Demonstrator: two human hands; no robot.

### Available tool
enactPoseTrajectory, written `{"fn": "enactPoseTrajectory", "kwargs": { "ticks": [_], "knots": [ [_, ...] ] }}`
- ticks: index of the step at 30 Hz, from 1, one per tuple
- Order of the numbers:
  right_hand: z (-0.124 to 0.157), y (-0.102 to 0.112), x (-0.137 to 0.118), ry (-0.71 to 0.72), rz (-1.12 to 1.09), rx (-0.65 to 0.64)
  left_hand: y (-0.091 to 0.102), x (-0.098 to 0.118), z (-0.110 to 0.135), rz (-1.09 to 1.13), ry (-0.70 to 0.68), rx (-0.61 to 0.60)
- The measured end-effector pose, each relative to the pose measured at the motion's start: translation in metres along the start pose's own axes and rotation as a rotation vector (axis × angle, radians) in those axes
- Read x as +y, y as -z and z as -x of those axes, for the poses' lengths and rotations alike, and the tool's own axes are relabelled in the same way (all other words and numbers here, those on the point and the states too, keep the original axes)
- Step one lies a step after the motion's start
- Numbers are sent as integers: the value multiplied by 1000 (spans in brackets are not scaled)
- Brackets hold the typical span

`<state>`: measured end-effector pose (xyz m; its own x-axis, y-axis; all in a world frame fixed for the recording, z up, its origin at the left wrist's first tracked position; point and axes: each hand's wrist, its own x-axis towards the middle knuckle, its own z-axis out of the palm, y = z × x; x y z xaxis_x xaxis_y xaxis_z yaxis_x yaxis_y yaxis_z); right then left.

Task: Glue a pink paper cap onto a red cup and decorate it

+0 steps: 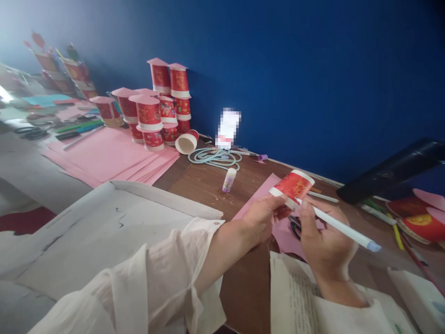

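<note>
red paper cup [292,183] is up off the table [205,183], tipped well over onto its side, just ahead of the person's two hands and between them. its long axis slants from the lower left, where one white band sits by the left fingers, up to the other white band at the upper right. the left hand [260,216] is the nearer one: its thumb and fingers are closed on the lower-left end, so it appears to carry the whole weight. the right hand [323,236] comes in from the lower right, thumb and fingers pinched around a white pen [342,228].

the relation that matters is the pen against the cup's side. the pen's axis runs the other way, from its blue-tipped back end at the lower right up and left to the cup, so the two axes cross at a broad angle, with the writing end at the cup's lower edge by the white band (whether it is touching or only just beside, i cannot tell). some right-hand fingers are hidden behind the thumb and pen, so i cannot say if they brace the cup too.

below the hands, black-handled scissors [295,228] lie on pink paper; a glue stick [229,180] stands to the left, well apart from both hands.
</note>
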<state>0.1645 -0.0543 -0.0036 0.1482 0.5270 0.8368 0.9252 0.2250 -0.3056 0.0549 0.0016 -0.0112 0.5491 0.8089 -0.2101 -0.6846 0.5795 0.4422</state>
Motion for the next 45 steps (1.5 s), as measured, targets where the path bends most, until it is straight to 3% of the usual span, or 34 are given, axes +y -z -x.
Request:
{"fn": "enactPoseTrajectory", "kwargs": {
  "ticks": [45],
  "knots": [
    [-1, -1, -3, -14, 26, -33, 4, -3, 1, -14, -67, -105]
  ]
}}
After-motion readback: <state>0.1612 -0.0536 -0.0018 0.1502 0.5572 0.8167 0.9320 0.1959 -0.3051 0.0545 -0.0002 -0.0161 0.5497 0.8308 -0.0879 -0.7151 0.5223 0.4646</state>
